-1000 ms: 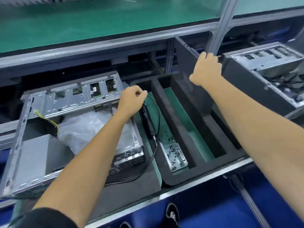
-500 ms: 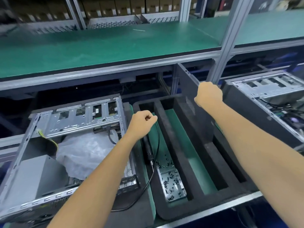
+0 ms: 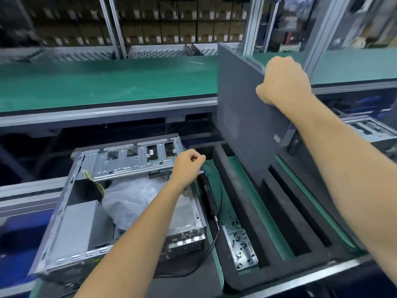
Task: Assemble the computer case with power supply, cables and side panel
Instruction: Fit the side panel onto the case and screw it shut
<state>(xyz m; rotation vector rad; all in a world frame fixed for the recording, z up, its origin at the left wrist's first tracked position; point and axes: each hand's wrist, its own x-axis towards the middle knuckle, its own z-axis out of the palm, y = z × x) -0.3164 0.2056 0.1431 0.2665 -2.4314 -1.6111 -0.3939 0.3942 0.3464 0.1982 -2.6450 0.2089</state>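
We've got the computer case (image 3: 120,203) lying open side up on the dark mat, so the panel step isn't done yet. Inside: a grey box at the near left corner, prob. the power supply (image 3: 79,224), though the view's too soft to be sure, plus a yellow cable (image 3: 95,182) and a crinkly plastic bag (image 3: 133,201). Our right hand (image 3: 283,82) grips the top edge of the side panel (image 3: 247,117), lifted upright above the foam tray (image 3: 242,211), well apart from the case. Left hand (image 3: 189,163) is curled at the case's far right corner; can't tell what it's holding, if anything. Left to do: seat the panel, screw it down.

Case is bare stamped steel w/ cut-outs; panel flat, matte grey; foam black, slotted. A small metal tin of screws (image 3: 240,248) sits beside the black screwdriver (image 3: 207,194).
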